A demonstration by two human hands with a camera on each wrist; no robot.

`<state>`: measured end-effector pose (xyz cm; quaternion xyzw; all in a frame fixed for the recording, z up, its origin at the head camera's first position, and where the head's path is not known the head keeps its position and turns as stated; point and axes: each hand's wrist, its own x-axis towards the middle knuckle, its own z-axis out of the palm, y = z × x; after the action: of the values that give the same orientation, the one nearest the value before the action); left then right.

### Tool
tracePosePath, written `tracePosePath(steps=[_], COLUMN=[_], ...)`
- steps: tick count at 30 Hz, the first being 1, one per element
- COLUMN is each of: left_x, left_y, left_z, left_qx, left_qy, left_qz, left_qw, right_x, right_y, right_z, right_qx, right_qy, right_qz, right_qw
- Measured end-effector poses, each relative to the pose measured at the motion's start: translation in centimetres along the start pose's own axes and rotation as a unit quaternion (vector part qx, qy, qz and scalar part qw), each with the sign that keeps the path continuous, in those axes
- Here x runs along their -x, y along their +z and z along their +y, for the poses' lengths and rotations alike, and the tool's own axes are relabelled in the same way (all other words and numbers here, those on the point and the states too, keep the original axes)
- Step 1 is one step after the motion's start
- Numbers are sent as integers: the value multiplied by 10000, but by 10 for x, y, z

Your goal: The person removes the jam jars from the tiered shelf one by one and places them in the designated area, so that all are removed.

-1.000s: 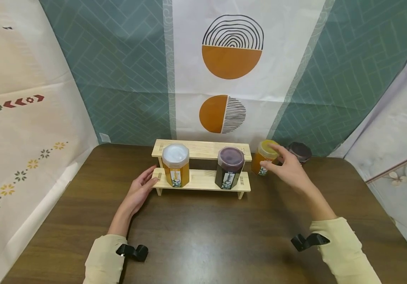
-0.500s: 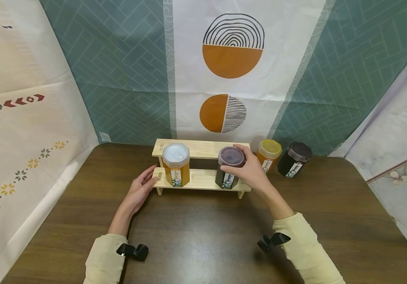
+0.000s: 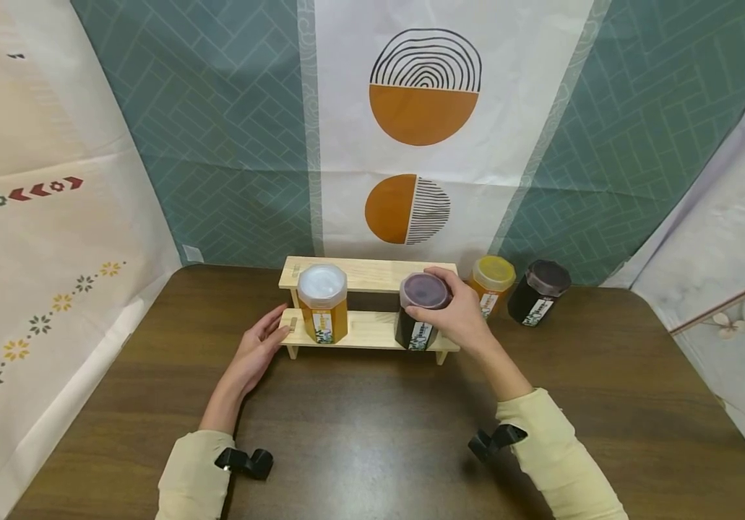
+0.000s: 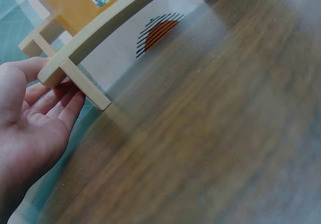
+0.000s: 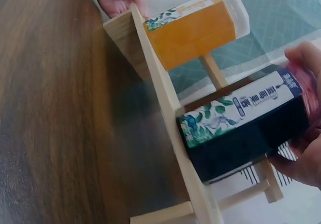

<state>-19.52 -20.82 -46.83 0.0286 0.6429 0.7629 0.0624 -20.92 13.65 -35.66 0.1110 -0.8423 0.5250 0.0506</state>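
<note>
In the head view, my right hand grips a dark hexagonal jar by its purple lid, thumb at the front and fingers behind. The jar stands at the front edge of the lower tier of a two-step wooden shelf. My left hand holds the shelf's left end; the left wrist view shows the thumb on top and the fingers curled below the board. On the same tier, toward the left, is an amber jar with a white lid. The right wrist view shows the dark jar's label facing out.
On the brown wooden table, right of the shelf, stand an amber jar with a yellow lid and a black-lidded dark jar. The shelf's upper tier lies behind the lower one. A patterned cloth hangs along the back.
My right hand has moved left from the yellow-lidded jar to the purple-lidded jar and taken hold of it. That jar has since shifted slightly toward me. The left hand has stayed on the shelf.
</note>
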Motion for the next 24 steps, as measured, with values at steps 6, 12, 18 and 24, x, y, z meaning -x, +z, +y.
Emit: tracePosePath(steps=[6,12,18,24], left_x=[0,0,1,0], left_y=[0,-2,-1,0], left_z=[-1,-2,-1,-1], left_qx=[-5,-79,-79,-128], left_qy=[31,23,17,13], left_qz=[-19,35,25,-16], left_qw=[10000,10000,10000,9999], right_x=[3,4,6,10], right_y=[-12,-32,-63,-89], right_z=[3,4,7,20], right_qx=[-27,-44,173,330], right_qy=[-37,-162,-181,-157], right_qz=[-102,8,188,314], right_qw=[9999,9999,9995,9988])
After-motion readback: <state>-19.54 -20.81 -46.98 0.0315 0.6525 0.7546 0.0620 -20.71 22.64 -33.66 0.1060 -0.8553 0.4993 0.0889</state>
